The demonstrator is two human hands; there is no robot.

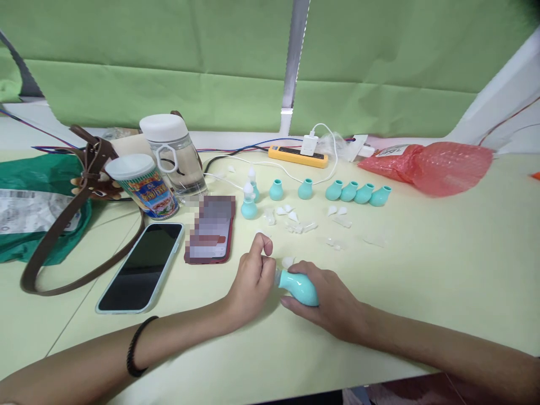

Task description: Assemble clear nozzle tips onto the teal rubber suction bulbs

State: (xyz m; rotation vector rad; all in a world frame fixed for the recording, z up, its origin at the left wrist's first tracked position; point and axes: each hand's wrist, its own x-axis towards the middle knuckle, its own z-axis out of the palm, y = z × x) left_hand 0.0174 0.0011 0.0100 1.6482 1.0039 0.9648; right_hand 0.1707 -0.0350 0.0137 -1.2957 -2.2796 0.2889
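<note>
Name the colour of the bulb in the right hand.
The bulb is turquoise, shown in the head view.

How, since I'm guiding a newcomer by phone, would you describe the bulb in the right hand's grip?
On the pale table, look to the near side, where two bare forearms converge. The right hand's grip holds a glossy turquoise bulb, its neck pointing toward the left hand's grip. The other turquoise bulbs sit farther back; this one alone is held.

I count nine teal bulbs [300,288]: one at the two hands [255,278], eight toward the far edge of the surface [442,253], two of these under white tips [248,190]. Nearer the left edge, I get two smartphones [141,267], one noodle cup [152,191], one water bottle [179,160], one green bag [31,174]; along the far edge, one power strip [291,156], one red pouch [447,166].
</note>
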